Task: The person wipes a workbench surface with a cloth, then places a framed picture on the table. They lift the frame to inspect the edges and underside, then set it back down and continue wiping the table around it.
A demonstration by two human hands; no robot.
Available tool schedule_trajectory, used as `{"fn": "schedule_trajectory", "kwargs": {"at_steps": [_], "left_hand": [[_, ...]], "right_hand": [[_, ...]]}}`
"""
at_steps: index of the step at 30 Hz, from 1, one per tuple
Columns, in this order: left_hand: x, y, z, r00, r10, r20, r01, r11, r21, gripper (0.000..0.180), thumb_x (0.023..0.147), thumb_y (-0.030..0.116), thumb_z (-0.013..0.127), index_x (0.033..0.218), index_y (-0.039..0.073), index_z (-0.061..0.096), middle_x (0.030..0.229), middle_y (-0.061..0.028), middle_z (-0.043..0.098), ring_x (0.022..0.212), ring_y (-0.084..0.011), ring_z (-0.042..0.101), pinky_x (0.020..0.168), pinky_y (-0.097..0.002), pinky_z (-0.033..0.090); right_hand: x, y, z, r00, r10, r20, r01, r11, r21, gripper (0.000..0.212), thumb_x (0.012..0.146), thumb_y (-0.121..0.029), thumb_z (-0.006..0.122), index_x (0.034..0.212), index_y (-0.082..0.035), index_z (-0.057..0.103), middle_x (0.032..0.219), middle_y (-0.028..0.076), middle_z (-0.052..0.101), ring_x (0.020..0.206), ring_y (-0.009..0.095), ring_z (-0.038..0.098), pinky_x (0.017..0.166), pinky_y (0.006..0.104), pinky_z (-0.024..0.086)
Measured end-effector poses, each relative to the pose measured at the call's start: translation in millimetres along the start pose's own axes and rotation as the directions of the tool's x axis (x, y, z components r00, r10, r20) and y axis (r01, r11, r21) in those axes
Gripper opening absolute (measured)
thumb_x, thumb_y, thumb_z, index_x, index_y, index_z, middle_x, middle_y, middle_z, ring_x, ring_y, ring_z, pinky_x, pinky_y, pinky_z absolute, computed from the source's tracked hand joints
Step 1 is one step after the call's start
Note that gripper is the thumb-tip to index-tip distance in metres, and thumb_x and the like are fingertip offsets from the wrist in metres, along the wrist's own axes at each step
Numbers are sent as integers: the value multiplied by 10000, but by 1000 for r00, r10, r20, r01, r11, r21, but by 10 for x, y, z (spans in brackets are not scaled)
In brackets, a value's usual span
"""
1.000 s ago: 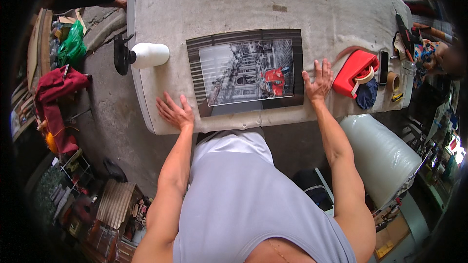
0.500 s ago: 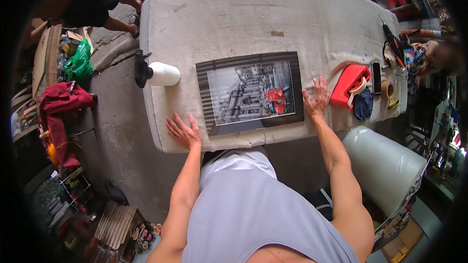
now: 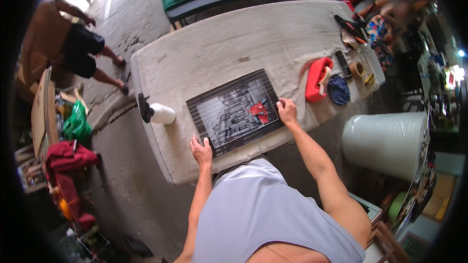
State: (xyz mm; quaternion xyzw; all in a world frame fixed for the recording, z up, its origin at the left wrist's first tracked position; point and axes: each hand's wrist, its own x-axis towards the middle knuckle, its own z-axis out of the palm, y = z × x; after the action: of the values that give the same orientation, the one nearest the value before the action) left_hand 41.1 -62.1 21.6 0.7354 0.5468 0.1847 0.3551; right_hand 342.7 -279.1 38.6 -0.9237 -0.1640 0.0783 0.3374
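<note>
A black-bordered picture point(image 3: 234, 117) with a glossy, stripe-reflecting surface lies flat and slightly turned on the cloth-covered table point(image 3: 195, 80). It shows a grey street scene with a red vehicle. My left hand point(image 3: 201, 152) is at its near left edge, thumb against the border and fingers outside it. Along the right edge, my right hand point(image 3: 287, 112) is closed with bent fingers, its thumb at the border. How far the fingers reach under the picture is hidden. A white spray bottle point(image 3: 162, 114) with a black head lies at the table's left edge.
To the right are a red tape dispenser point(image 3: 318, 80), a dark blue cloth bundle point(image 3: 339, 90), a phone point(image 3: 342, 64), a tape roll point(image 3: 357, 70) and a black power drill point(image 3: 352, 27). A large wrapped roll point(image 3: 384, 143) stands beside the table. A person point(image 3: 73, 44) walks at far left.
Both hands have gone from lying spread on the cloth to the picture's side edges. The picture now appears more tilted, though the whole view has shifted. The person at left has moved.
</note>
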Motion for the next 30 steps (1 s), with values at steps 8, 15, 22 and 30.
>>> {"fn": "schedule_trajectory", "kwargs": {"at_steps": [8, 15, 22, 30], "left_hand": [[269, -16, 94, 985, -156, 69, 149, 984, 99, 332, 736, 151, 647, 1032, 0, 635, 886, -141, 641, 847, -298, 618, 809, -398, 482], [285, -32, 34, 989, -102, 110, 95, 993, 68, 286, 684, 135, 669, 950, 31, 668, 796, -99, 675, 756, -271, 652, 745, -380, 514], [220, -253, 70, 989, -136, 50, 140, 987, -83, 362, 722, 130, 735, 1072, 57, 682, 892, -97, 702, 794, -206, 672, 774, -344, 529], [212, -50, 66, 981, -179, 71, 180, 984, 4, 375, 724, 137, 734, 1090, 75, 683, 933, -100, 709, 873, -212, 674, 822, -339, 518]], "right_hand": [[177, 68, 72, 983, 186, 14, -183, 978, -98, 255, 754, -171, 630, 956, -35, 703, 941, 179, 692, 925, 307, 665, 855, 390, 511], [156, 337, 44, 977, 207, 56, -208, 978, -3, 242, 741, -186, 662, 937, -56, 721, 923, 156, 704, 883, 291, 681, 829, 376, 523], [131, 328, 27, 989, 110, 96, -130, 962, 241, 230, 776, -143, 705, 975, -28, 713, 872, 101, 716, 797, 179, 683, 752, 303, 531], [186, 462, 21, 989, 107, 101, -132, 950, 282, 232, 778, -137, 704, 978, -20, 711, 872, 103, 712, 797, 181, 675, 763, 300, 527]]}}
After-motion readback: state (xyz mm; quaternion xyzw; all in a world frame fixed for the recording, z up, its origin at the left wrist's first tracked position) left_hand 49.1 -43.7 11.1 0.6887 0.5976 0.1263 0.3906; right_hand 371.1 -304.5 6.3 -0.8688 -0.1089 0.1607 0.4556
